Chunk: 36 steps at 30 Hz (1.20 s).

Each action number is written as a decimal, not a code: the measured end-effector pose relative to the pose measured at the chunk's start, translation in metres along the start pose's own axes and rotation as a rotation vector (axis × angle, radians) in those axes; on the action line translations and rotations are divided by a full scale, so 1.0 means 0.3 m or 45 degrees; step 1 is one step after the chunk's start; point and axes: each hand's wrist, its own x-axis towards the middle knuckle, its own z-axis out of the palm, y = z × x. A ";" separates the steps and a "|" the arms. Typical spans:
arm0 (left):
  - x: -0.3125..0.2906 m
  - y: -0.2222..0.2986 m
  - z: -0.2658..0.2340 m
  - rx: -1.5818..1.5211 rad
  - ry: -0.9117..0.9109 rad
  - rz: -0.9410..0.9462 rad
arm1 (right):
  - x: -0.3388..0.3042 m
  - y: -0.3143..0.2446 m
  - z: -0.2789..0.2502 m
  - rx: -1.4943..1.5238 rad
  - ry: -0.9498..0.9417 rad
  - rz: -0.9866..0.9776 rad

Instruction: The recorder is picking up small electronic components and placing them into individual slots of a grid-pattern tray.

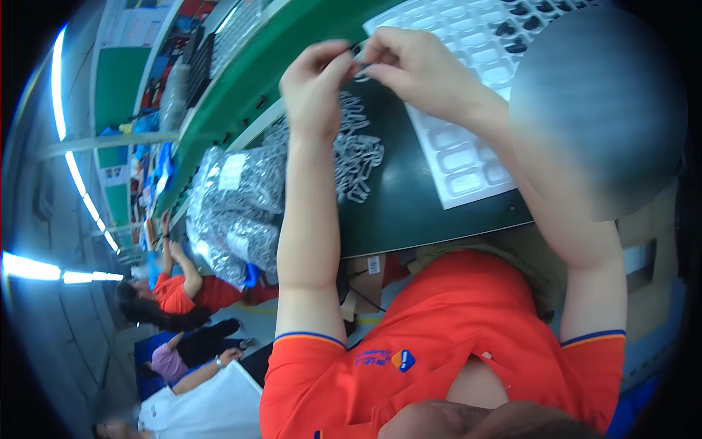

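My left hand (316,88) and my right hand (413,69) meet over the far part of the dark green tabletop (391,175). Both are closed in a pinch around a small dark piece (359,67), mostly covered by the fingers, so its kind cannot be made out. Beneath my left wrist and to its right lies a loose heap of clear, frame-shaped plastic parts (358,157). A white moulded tray (475,192) with rows of pockets extends under and beyond my right forearm. Black parts (512,33) fill several of its far pockets.
Bulging clear plastic bags (238,190) sit left of my left forearm. A green ledge (256,80) with small dark bits runs along the far side. A blurred round shape (599,110) covers the upper right. Other people (183,293) are at the left.
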 end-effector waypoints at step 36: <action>0.283 -0.109 -0.103 0.892 -0.068 0.127 | -0.028 0.034 0.078 -0.393 -0.309 0.023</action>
